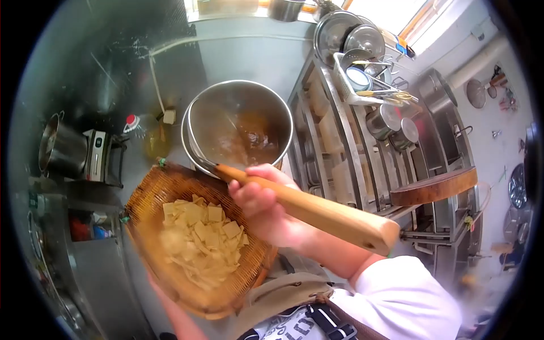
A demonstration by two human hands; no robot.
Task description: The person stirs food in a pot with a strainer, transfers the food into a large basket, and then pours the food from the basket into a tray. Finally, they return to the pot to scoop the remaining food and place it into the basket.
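My right hand (262,207) grips the long wooden handle (334,218) of a steel wok-like pan (238,127) that holds brown liquid and some dark pieces. Under and beside it, a woven bamboo basket (156,195) holds several pale square pieces of flat dough or noodle sheets (207,235). My left forearm (175,317) reaches up under the basket's near edge; the left hand itself is hidden beneath the basket, apparently supporting it.
A steel rack (362,141) with pots, lids and bowls stands to the right, with a round wooden chopping board (433,187) on it. A tall pot (59,150) and a red-capped bottle (133,124) sit at the left on the steel counter.
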